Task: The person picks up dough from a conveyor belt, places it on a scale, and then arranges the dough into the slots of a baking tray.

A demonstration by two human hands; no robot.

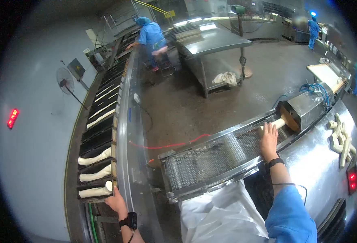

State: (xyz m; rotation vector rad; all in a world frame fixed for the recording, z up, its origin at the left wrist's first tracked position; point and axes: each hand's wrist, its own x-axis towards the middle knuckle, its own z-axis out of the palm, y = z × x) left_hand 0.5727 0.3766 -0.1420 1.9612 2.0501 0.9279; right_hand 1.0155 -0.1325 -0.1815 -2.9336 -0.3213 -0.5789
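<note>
My left hand is at the end of the nearest black trough on the left line, close to the end of a pale dough strip. Its thumb and fingers are apart, and the fingertips are partly hidden at the trough's edge. Two more dough strips lie in the neighbouring troughs. On the right, my right hand rests its stretched fingers against a pale dough roll. That roll lies on the mesh conveyor, at the opening of a metal machine.
Several twisted dough pieces lie on the steel surface at right. A steel table holds a cloth on its lower shelf. One co-worker sits along the trough line; another person stands far right. A fan stands by the wall.
</note>
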